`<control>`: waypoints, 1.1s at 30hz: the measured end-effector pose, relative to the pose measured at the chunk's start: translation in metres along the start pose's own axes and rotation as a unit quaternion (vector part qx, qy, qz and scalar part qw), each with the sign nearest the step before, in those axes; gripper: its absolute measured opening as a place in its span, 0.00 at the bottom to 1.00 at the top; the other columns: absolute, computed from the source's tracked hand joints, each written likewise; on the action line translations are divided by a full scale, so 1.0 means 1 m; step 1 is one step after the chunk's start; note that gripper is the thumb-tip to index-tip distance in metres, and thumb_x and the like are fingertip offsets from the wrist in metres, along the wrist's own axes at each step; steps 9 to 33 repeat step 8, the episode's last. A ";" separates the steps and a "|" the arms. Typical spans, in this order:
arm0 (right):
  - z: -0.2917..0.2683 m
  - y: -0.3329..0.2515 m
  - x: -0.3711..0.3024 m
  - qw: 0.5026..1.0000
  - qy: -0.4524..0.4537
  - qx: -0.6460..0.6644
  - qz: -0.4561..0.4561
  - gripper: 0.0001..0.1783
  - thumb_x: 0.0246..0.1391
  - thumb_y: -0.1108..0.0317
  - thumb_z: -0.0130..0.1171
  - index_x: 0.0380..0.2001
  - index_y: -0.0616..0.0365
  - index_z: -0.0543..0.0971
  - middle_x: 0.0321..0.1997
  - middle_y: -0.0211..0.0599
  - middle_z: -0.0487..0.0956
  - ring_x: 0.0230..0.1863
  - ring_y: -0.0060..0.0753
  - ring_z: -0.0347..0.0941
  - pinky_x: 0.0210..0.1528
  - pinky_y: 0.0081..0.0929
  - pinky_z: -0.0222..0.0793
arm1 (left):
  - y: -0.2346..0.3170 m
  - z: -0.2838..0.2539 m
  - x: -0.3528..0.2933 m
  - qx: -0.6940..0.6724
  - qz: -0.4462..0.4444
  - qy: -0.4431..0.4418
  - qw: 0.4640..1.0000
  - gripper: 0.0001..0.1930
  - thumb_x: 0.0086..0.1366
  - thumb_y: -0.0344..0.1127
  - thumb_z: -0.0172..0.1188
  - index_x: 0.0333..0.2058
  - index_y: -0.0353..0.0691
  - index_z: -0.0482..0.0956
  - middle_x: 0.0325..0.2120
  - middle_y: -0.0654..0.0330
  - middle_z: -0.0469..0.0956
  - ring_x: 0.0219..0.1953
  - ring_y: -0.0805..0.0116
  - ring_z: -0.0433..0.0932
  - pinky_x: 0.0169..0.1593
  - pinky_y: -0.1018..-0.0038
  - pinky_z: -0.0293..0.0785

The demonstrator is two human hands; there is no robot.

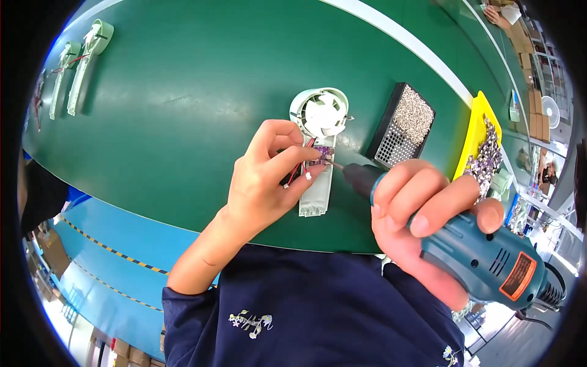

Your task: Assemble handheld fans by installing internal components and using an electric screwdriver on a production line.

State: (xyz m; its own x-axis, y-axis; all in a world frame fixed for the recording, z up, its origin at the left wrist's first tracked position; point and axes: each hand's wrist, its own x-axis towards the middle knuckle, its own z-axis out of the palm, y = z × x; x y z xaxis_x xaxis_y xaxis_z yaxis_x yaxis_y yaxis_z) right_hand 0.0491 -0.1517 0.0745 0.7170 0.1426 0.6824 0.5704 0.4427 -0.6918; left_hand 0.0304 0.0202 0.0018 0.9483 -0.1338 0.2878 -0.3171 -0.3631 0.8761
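Observation:
A pale green handheld fan half-shell (315, 200) lies on the table in front of me, its round head with white blades (324, 115) pointing away. Inside its handle part sits a small purple circuit board (328, 153). My left hand (263, 168) is closed, thumb and fingertips pinching the board; red and black wires with white plugs (308, 175) hang by the fingers. Wrapped round a teal electric screwdriver (480, 257), my right hand (422, 211) holds it tilted, the thin bit reaching the board's right edge. Fingers partly cover the bit's contact point.
Right of the fan stands a black tray (391, 119) of small screws on a perforated plate. Beyond it is a yellow bin (468, 137) of small circuit boards. Two more fan shells (85, 73) lie far left. Another person's hand (496, 17) shows far right.

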 end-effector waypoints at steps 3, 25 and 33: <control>-0.003 0.008 0.000 1.000 0.006 0.021 -0.023 0.47 0.53 0.33 0.63 0.65 0.52 0.62 0.37 0.36 0.71 0.24 0.32 0.68 0.25 0.31 0.64 | -0.001 -0.001 -0.003 0.015 -0.021 -0.013 1.000 0.11 0.51 0.26 0.74 0.33 0.40 0.82 0.40 0.60 0.72 0.36 0.69 0.83 0.30 0.72 0.77; -0.016 -0.002 0.000 0.997 0.010 0.067 0.037 0.48 0.54 0.32 0.62 0.66 0.52 0.61 0.38 0.34 0.71 0.25 0.31 0.69 0.27 0.31 0.69 | -0.001 -0.002 -0.002 0.036 0.007 -0.007 0.999 0.11 0.52 0.28 0.74 0.34 0.41 0.83 0.41 0.61 0.73 0.40 0.67 0.84 0.31 0.74 0.80; -0.016 -0.002 0.000 0.997 0.010 0.067 0.037 0.48 0.54 0.32 0.62 0.66 0.52 0.61 0.38 0.34 0.71 0.25 0.31 0.69 0.27 0.31 0.69 | -0.001 -0.002 -0.002 0.036 0.007 -0.007 0.999 0.11 0.52 0.28 0.74 0.34 0.41 0.83 0.41 0.61 0.73 0.40 0.67 0.84 0.31 0.74 0.80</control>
